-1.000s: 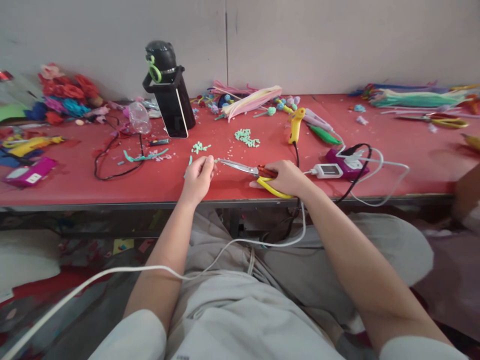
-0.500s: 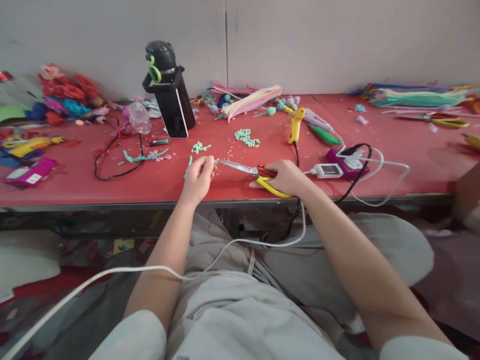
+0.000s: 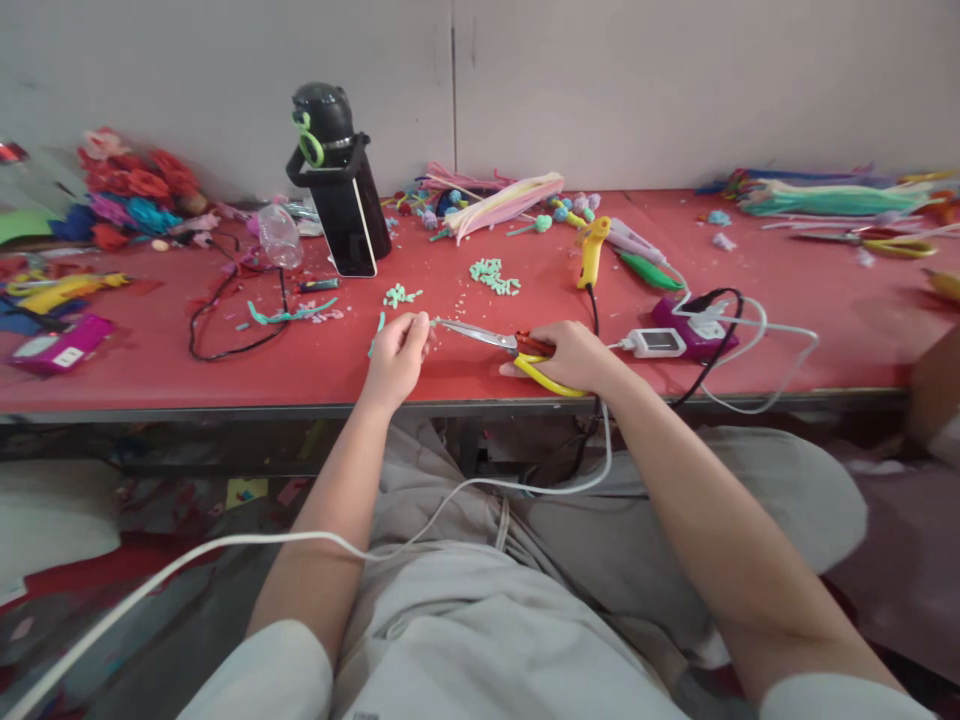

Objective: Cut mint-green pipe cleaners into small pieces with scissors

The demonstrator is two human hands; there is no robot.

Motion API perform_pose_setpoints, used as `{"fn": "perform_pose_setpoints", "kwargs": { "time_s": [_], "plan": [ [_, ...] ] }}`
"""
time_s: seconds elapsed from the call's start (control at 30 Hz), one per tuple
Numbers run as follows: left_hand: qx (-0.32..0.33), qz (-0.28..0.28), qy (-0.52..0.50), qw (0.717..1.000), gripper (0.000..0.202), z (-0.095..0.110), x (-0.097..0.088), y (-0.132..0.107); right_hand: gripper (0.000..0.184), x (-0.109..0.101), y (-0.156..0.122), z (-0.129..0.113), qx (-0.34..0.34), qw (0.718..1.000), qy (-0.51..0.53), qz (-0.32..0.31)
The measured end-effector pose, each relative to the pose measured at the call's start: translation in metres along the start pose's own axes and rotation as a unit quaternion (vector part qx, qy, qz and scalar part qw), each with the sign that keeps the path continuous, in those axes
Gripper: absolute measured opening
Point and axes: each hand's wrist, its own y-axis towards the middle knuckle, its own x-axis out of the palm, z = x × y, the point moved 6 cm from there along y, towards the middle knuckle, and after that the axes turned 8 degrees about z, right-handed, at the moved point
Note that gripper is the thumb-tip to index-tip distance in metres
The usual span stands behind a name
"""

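My left hand (image 3: pixel 397 358) is closed in a pinch on a pale green pipe cleaner (image 3: pixel 379 326). Only a short stretch shows behind the hand, plus a tiny tip at the fingertips; the fingers hide the rest. My right hand (image 3: pixel 571 355) grips scissors (image 3: pixel 487 337) with red and yellow handles. Their blades point left, the tips right beside my left fingertips, and look nearly closed. Just beyond the hands lie a small pile of cut green pieces (image 3: pixel 401 295) and a larger one (image 3: pixel 493 276) on the red tabletop (image 3: pixel 465 380).
Behind stands a black bottle (image 3: pixel 322 115) with a phone (image 3: pixel 345 228) leaning on it. A yellow glue gun (image 3: pixel 592 255) and a purple power strip (image 3: pixel 697 330) with cables are to the right. Pipe cleaner bundles (image 3: pixel 510 203) lie at the back. A white cable (image 3: pixel 480 482) crosses my lap.
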Motion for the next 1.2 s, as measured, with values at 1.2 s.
{"fn": "perform_pose_setpoints", "kwargs": {
  "time_s": [1.2],
  "plan": [
    [-0.004, -0.001, 0.002, 1.0, 0.047, 0.0025, 0.0012, 0.0001, 0.078, 0.0006, 0.001, -0.0001, 0.015, 1.0, -0.003, -0.008]
  ]
}}
